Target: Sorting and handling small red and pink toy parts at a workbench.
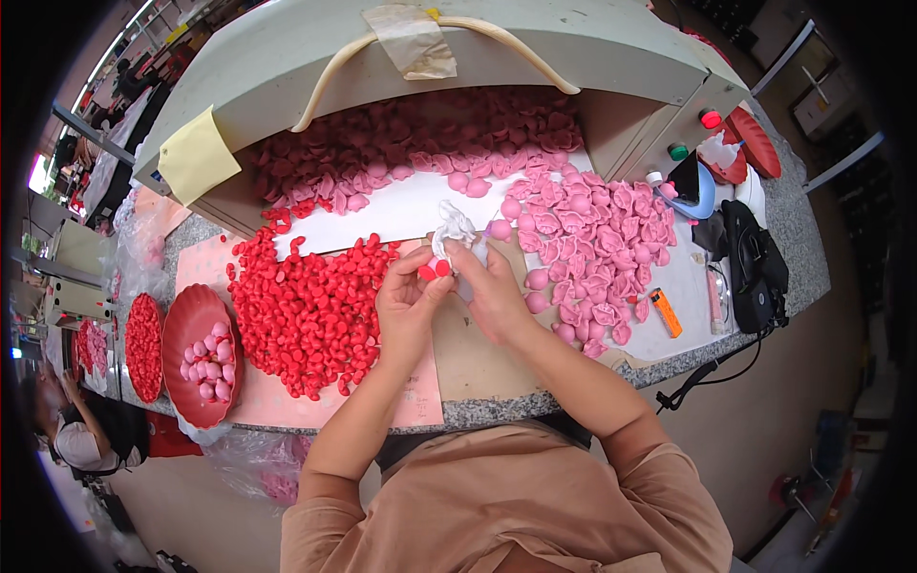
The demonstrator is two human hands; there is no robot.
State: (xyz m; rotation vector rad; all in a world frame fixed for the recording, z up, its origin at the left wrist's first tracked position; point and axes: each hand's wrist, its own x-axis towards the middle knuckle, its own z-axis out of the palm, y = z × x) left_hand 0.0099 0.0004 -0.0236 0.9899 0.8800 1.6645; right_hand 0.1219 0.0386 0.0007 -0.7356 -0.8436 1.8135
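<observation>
My left hand (406,301) is closed in a pinch on a small red rounded piece (440,268), with a second red and pinkish bit beside it at the fingertips. My right hand (497,298) meets it from the right, its fingers curled round a whitish, partly see-through thing (468,286) mostly hidden by the hand. Just beyond the fingertips is a crumpled white wad (453,225), cloth or tissue; I cannot tell which hand it touches. Left of my hands spreads a heap of small red pieces (306,320). On the right lie many pink petal-shaped pieces and balls (597,244).
A grey metal housing (535,57) arches over more pink pieces. Red dishes hold pink balls (208,368) and red pieces (145,349) at left. An orange lighter (666,313) and a black bag (755,263) lie right. Another person (91,435) sits far left.
</observation>
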